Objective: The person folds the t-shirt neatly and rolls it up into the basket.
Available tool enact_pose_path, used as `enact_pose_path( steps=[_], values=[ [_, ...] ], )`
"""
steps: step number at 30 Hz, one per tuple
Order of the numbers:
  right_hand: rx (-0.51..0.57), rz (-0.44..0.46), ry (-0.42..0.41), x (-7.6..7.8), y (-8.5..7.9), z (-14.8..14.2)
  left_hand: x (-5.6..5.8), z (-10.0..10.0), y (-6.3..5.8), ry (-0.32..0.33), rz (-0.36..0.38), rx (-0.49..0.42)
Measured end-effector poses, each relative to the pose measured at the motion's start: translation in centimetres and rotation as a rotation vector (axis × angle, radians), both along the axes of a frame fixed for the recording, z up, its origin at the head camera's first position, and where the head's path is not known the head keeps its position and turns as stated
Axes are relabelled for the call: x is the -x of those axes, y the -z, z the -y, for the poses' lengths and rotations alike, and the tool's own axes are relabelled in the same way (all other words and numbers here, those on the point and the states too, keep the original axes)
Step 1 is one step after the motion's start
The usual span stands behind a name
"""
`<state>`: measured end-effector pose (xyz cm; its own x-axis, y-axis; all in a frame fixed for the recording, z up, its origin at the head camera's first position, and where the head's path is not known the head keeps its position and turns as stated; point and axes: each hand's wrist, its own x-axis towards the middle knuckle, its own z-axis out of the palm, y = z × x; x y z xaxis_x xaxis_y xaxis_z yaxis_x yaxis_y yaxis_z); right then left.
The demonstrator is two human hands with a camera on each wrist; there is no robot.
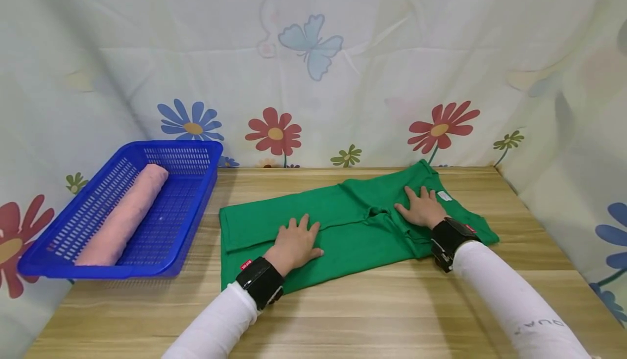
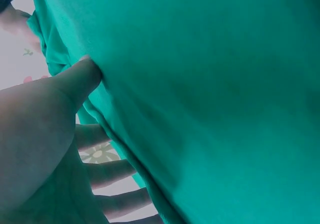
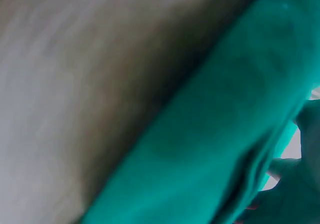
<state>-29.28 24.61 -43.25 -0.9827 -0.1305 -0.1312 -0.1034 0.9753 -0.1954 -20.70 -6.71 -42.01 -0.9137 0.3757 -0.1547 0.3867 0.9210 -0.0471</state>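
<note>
A green garment (image 1: 338,206), which looks like a shirt folded lengthwise, lies across the table with a small white label (image 1: 444,196) near its right end. My left hand (image 1: 294,243) rests on its left half, fingers spread over a folded edge. In the left wrist view the thumb and fingers of that left hand (image 2: 60,119) lie against the green cloth (image 2: 210,93). Toward the right end my right hand (image 1: 422,209) presses on the fabric with spread fingers, beside a bunched fold (image 1: 377,213). The right wrist view shows only part of the right hand (image 3: 300,174) at its edge.
A blue plastic basket (image 1: 196,228) stands at the left of the wooden table (image 1: 362,310). Inside it lies a rolled pink cloth (image 1: 124,215). A curtain with printed flowers (image 1: 362,103) hangs behind the table and along both sides.
</note>
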Motion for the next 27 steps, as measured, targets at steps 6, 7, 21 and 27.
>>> enact_pose_path(
  steps=[6,7,21,27],
  values=[
    [0.030,0.007,0.024,-0.6,-0.8,-0.2,0.3,1.0,-0.2,0.126,0.018,-0.027],
    [0.032,0.017,0.032,-0.7,-1.0,-0.1,0.4,1.1,-0.2,0.159,0.012,-0.029],
    [0.016,0.103,0.052,-1.8,-1.3,4.6,0.3,0.2,-0.5,0.252,0.024,-0.010],
    [0.000,0.095,0.062,-1.7,-1.0,5.0,0.1,-0.4,-0.2,0.244,0.011,0.018]
  ],
)
